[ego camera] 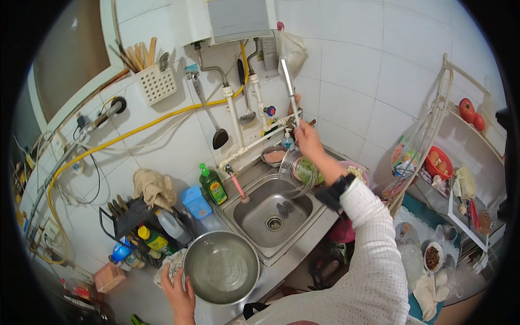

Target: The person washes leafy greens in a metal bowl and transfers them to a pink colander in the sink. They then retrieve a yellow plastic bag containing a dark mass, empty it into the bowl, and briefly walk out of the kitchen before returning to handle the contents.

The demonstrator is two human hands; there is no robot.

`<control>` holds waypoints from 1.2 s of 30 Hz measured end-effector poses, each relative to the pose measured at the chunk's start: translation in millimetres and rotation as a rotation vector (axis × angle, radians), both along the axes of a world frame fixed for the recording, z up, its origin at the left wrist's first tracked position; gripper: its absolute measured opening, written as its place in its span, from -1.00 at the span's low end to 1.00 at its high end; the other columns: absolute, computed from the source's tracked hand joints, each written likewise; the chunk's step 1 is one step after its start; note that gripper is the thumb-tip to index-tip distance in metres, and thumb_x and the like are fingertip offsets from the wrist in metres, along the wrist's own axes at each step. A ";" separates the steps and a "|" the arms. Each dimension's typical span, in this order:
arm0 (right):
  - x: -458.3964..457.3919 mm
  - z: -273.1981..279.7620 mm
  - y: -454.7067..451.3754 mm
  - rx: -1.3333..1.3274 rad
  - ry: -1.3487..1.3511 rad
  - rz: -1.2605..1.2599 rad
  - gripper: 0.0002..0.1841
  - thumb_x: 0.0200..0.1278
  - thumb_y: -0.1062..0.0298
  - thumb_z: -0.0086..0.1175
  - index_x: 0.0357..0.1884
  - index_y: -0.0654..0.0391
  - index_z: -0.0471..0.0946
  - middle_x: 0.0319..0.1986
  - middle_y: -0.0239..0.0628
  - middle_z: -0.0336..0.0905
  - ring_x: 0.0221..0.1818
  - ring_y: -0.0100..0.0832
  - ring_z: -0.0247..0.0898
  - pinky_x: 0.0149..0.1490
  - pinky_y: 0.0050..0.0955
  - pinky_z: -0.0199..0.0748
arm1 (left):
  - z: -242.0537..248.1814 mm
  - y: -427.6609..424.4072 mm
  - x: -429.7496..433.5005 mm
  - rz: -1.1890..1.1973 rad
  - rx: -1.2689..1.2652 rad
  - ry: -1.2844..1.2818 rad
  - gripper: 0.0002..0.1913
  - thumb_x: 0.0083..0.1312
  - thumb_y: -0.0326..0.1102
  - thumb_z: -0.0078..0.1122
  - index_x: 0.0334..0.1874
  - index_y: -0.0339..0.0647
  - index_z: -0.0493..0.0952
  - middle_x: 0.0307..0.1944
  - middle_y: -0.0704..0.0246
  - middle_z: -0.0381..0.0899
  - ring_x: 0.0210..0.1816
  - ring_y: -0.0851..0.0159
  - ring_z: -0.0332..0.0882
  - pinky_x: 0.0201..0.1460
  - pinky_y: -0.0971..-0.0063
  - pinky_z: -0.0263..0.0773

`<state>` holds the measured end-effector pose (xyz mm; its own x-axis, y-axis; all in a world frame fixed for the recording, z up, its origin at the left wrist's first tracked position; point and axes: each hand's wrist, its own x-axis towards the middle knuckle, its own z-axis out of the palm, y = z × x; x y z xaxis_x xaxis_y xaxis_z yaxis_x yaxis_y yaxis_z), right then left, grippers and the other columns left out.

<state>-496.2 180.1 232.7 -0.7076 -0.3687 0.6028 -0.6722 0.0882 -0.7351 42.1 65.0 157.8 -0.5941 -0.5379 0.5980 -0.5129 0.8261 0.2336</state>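
Note:
My right hand (309, 141) is closed around the long metal handle of a wire strainer (289, 168). The handle points up towards the wall, and the round wire head hangs over the back right of the steel sink (254, 203). Behind the wires, partly hidden, is a bowl with green vegetables (305, 170). On the counter left of the sink stands a large round metal basin (221, 268); whether it holds water is hard to tell. My left hand (178, 290) is at its left rim with fingers apart, gripping nothing visible. A patterned cloth (168, 268) lies just behind those fingers.
A green soap bottle (213, 185) and a blue box (196, 202) stand behind the basin, beside a black rack (136, 217) with knives and bottles. A pink faucet hose (237, 187) reaches over the sink. Ladles hang on the tiled wall; a shelf (471, 122) with food stands right.

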 end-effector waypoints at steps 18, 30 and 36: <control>-276.8 141.2 -145.1 0.286 0.016 -0.341 -0.69 0.30 0.21 -0.09 0.00 0.12 0.43 -0.05 -0.01 0.53 0.06 -0.02 0.43 0.08 -0.02 0.34 | -106.5 32.1 30.0 0.421 0.355 -0.490 -0.68 0.25 -0.29 0.15 0.04 -0.18 0.48 0.19 -0.09 0.28 0.13 -0.21 0.31 0.16 0.08 0.30; -320.3 180.8 -172.1 0.364 -0.025 -0.330 -0.63 0.18 0.34 0.01 0.06 0.03 0.53 0.09 -0.18 0.50 0.17 -0.16 0.40 0.19 -0.09 0.28 | -157.9 21.8 60.0 0.578 0.465 -0.560 -0.64 0.23 -0.17 0.17 0.05 -0.09 0.48 0.20 -0.09 0.28 0.13 -0.20 0.34 0.13 0.08 0.35; -333.6 189.4 -176.1 0.441 0.010 -0.354 -0.63 0.20 0.31 -0.02 0.07 0.02 0.51 0.08 -0.19 0.50 0.16 -0.17 0.41 0.18 -0.08 0.27 | -154.4 25.8 55.9 0.614 0.452 -0.541 -0.64 0.24 -0.13 0.17 0.05 -0.06 0.49 0.19 -0.03 0.31 0.09 -0.15 0.38 0.10 0.11 0.37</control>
<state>-829.9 3.9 422.1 -0.8293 -0.3280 0.4523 -0.5519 0.6074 -0.5714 98.0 90.9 3.4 -0.2646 -0.9642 -0.0197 -0.9624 0.2627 0.0688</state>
